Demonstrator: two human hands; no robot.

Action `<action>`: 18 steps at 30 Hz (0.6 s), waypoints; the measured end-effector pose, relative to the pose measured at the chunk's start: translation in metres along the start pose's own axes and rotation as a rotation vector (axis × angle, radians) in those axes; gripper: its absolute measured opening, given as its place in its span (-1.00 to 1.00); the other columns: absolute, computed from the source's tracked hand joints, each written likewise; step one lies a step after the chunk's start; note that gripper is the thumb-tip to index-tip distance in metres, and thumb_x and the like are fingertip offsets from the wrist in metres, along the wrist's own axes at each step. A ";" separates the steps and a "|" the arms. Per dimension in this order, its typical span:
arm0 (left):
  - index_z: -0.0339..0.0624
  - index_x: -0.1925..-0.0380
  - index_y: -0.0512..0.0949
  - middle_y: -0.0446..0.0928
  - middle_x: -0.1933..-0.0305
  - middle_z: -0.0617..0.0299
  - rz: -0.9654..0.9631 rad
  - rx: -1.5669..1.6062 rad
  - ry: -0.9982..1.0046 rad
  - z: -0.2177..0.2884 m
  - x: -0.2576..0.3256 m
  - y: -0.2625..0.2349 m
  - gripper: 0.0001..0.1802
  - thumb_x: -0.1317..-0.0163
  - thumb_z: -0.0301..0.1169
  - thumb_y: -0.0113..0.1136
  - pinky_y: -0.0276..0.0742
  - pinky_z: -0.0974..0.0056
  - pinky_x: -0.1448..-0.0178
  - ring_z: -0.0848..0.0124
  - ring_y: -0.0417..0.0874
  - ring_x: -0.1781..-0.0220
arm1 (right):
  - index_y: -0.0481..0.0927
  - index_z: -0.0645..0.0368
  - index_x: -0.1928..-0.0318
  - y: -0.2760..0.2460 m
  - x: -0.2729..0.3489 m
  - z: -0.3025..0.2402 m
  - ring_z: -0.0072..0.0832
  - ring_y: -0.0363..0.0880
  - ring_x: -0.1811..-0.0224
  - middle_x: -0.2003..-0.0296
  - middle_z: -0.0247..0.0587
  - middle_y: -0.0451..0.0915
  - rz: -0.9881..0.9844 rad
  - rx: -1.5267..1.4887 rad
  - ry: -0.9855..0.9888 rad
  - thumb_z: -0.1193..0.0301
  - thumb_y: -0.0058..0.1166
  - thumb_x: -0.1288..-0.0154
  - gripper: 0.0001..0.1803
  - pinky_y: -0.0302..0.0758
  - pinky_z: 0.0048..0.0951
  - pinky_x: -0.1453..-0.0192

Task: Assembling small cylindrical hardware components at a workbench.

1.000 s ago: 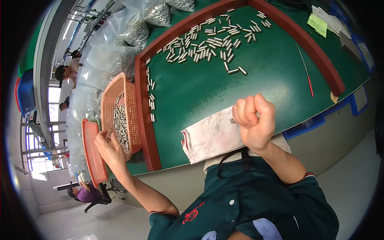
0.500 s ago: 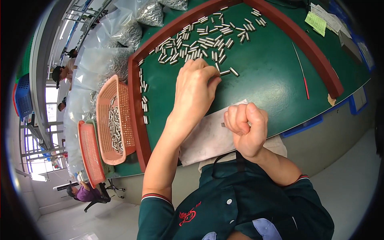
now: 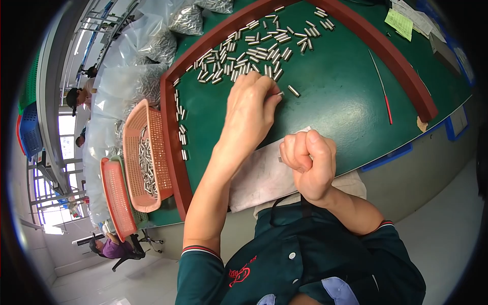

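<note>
My left hand [image 3: 251, 109] reaches over the green table [image 3: 345, 107] and pinches a small silver metal pin [image 3: 280, 93] between its fingertips, beside another loose pin [image 3: 294, 91]. Several more silver pins [image 3: 254, 51] lie scattered just beyond it, inside the red-brown frame [image 3: 401, 66]. My right hand [image 3: 307, 162] is a closed fist above a white cloth [image 3: 264, 175] at the table's near edge; a short metal end [image 3: 280, 159] sticks out of its left side.
An orange mesh basket [image 3: 147, 152] with pins and a second orange basket [image 3: 117, 195] stand at the left. Clear bags of pins [image 3: 152, 46] lie at the back left. A thin red-tipped rod [image 3: 380, 86] lies right. Other people work far left.
My left hand came from the orange basket across to the pins and has closed its fingertips on one. My right fist has stayed over the cloth.
</note>
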State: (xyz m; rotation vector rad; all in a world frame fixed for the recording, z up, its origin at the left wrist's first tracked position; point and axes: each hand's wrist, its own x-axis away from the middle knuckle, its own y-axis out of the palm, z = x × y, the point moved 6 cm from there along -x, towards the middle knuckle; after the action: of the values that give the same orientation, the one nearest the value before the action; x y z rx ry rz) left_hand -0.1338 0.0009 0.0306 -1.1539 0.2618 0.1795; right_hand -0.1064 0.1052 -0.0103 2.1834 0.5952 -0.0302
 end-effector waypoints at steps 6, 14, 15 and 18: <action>-0.32 0.50 0.42 0.43 0.48 0.14 -0.132 -0.018 -0.137 0.010 0.070 -0.035 -0.88 0.10 -0.60 0.13 0.31 0.26 0.28 0.24 0.43 0.39 | 0.03 0.10 0.79 -0.006 -0.004 0.004 -0.68 -0.09 0.75 0.82 -0.45 0.03 0.081 -0.169 0.074 0.37 -0.42 -0.29 -0.54 -0.10 -0.56 0.65; -0.24 0.51 0.47 0.41 0.49 0.19 0.021 0.149 -0.355 -0.016 0.123 -0.017 -0.84 0.16 -0.58 0.22 0.31 0.25 0.31 0.26 0.40 0.41 | 0.02 0.01 0.80 0.021 -0.014 0.022 -0.67 -0.19 0.78 0.85 -0.49 0.00 -0.020 -0.085 0.231 0.23 -0.49 -0.28 -0.53 -0.12 -0.56 0.65; -0.24 0.51 0.47 0.42 0.48 0.20 0.047 0.173 -0.363 -0.017 0.124 -0.017 -0.81 0.19 -0.58 0.25 0.32 0.26 0.32 0.26 0.40 0.40 | 0.02 0.01 0.80 0.023 -0.014 0.026 -0.68 -0.19 0.77 0.85 -0.49 0.00 -0.007 -0.090 0.252 0.24 -0.49 -0.28 -0.53 -0.13 -0.56 0.66; -0.24 0.50 0.48 0.42 0.47 0.21 0.076 0.200 -0.364 -0.021 0.129 -0.018 -0.77 0.24 -0.56 0.30 0.33 0.27 0.32 0.28 0.41 0.40 | 0.02 0.01 0.80 0.023 -0.013 0.033 -0.68 -0.19 0.77 0.85 -0.49 0.00 0.007 -0.081 0.277 0.25 -0.49 -0.29 -0.53 -0.13 -0.56 0.66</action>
State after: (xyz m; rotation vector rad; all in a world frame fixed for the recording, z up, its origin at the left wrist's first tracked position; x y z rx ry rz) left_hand -0.0083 -0.0245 0.0008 -0.8943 -0.0001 0.4158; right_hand -0.1023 0.0632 -0.0111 2.1264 0.7296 0.2994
